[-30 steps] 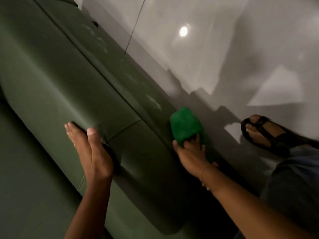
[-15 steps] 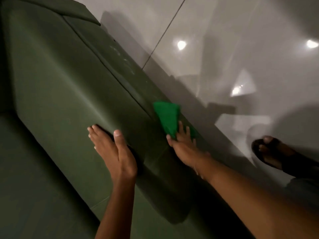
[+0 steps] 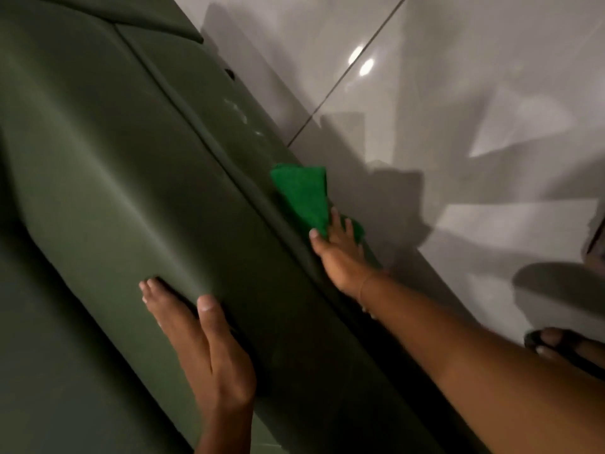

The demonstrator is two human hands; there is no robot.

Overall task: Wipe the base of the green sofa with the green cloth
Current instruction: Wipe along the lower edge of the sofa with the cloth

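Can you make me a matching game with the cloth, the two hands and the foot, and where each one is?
Things:
1. green cloth
2. left hand
3. right hand
4. foot in a dark sandal

Places:
A. flat on the sofa cushion's front
B. on the shiny floor at the lower right
C. pressed on the sofa base
D. fingers on the cloth's near end

Pairs: 1-C, 2-A, 3-D, 4-B
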